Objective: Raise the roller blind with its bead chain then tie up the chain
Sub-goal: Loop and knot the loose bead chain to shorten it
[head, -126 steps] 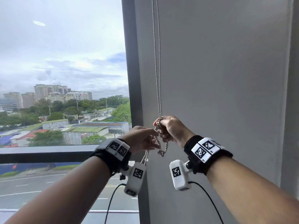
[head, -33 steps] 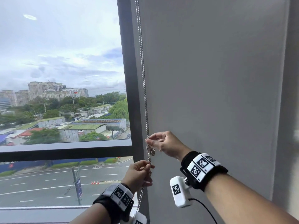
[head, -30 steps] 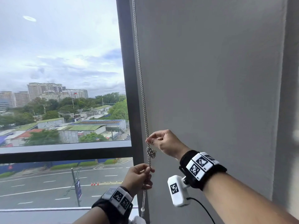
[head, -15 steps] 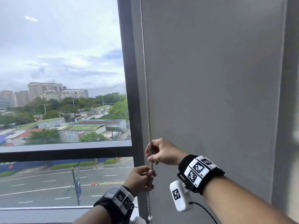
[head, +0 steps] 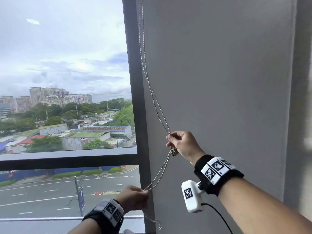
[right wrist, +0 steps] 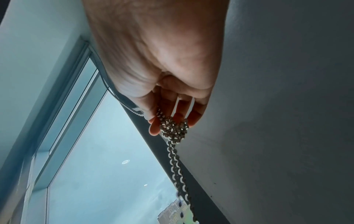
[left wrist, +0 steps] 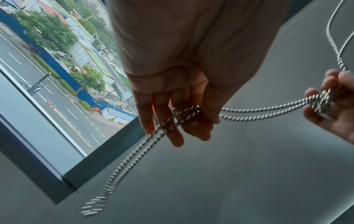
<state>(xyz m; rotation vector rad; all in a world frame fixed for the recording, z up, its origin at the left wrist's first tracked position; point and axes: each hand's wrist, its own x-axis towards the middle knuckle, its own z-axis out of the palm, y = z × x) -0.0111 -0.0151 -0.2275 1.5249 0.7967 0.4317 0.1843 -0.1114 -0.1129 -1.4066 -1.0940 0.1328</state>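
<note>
A tall window [head: 64,73] looked out on a cloudy sky, distant tower blocks, low roofs, trees and a road far below; a dark window frame [head: 133,81] ran up its right edge, and a plain grey wall [head: 219,65] filled the rest of the head view. The bead chain [head: 152,97] hung as two strands from above, just beside the frame and in front of the wall, slanting down and to the right to the right hand [head: 183,145]. That hand was raised in front of the wall with its fingers [right wrist: 191,119] curled, pinching the strands at the top between thumb and forefinger. A tight, bunched knot [head: 173,152] of beads sat just under those fingers, against the palm side. From the knot the doubled chain ran down and to the left, taut, to the left hand [head: 133,199], which was lower, near the foot of the frame. Its fingers [left wrist: 176,133] were bent loosely round the two strands, the thumb pressing them against the fingertips. Below the left hand the loose end [head: 152,220] of the chain dangled free, blurred in both the head and left wrist views. Both wrists wore black bands with square-patterned markers, and a white camera unit [head: 191,195] hung under the right wrist.
</note>
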